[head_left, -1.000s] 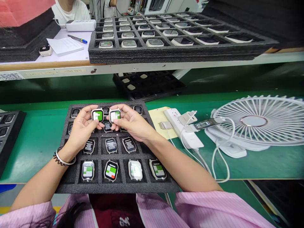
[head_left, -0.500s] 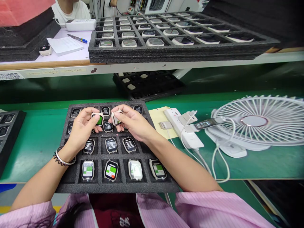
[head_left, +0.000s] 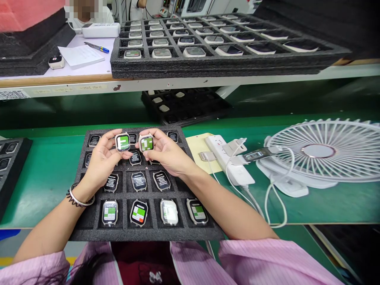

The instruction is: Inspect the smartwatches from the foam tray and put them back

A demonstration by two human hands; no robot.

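Note:
My left hand [head_left: 103, 158] is closed round the edges of a smartwatch [head_left: 122, 141] without a strap, its screen lit green and white. A second smartwatch [head_left: 146, 143], showing green and pale blocks, is gripped by my right hand [head_left: 168, 154]. Both are held up side by side over a black foam tray [head_left: 145, 236]. In the tray's pockets lie several more watch bodies. Those in the front row, such as a watch with green and red blocks [head_left: 139, 212], have coloured screens; a watch further back [head_left: 139, 181] shows white text on black. My hands cover part of the tray.
To the right, a white power strip [head_left: 228, 158] with cables lies beside a white fan [head_left: 319, 152]. Another foam tray [head_left: 14, 158] stands at left. A shelf ahead holds a large tray of watches [head_left: 190, 67], a pen [head_left: 96, 47] and paper [head_left: 80, 57]. A person [head_left: 86, 16] is behind it.
Both watches have been tilted so their screens face me more fully. My thumbs have shifted off the screens down to the edges. The left watch is slightly higher.

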